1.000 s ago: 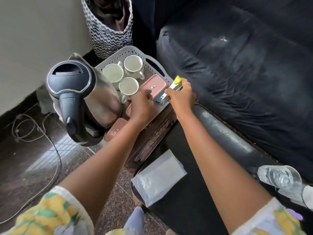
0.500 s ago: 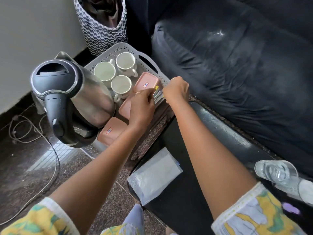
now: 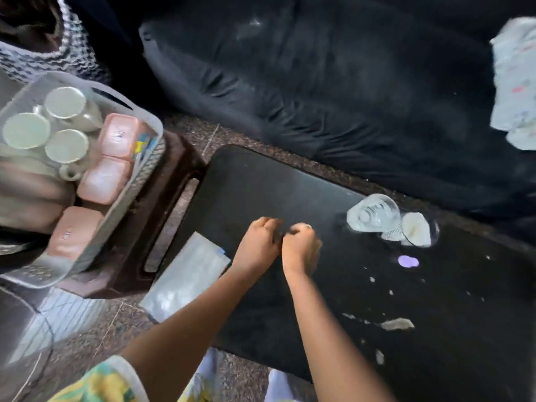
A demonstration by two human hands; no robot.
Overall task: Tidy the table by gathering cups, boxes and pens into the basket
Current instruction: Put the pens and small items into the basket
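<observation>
The grey plastic basket (image 3: 97,240) stands at the left on a brown stool (image 3: 174,181). It holds three white cups (image 3: 66,145), three pink boxes (image 3: 103,179) and a few pens (image 3: 143,146) along its right wall. My left hand (image 3: 258,242) and my right hand (image 3: 301,245) are side by side over the black table (image 3: 261,184), touching, with their fingers curled in. Nothing shows in either hand, though both are blurred. A clear plastic cup (image 3: 371,216) lies on its side on the table, to the right of my hands.
A clear plastic bag (image 3: 188,277) lies on the table's left edge. White scraps (image 3: 397,323) and a purple spot (image 3: 407,261) dot the table. A steel kettle (image 3: 26,198) is beside the basket, a dark sofa (image 3: 348,97) behind, a pale cloth (image 3: 513,82) on it.
Both hands have left the basket and come back over the black table. The pens that my right hand held now lie in the basket. The view has swung right.
</observation>
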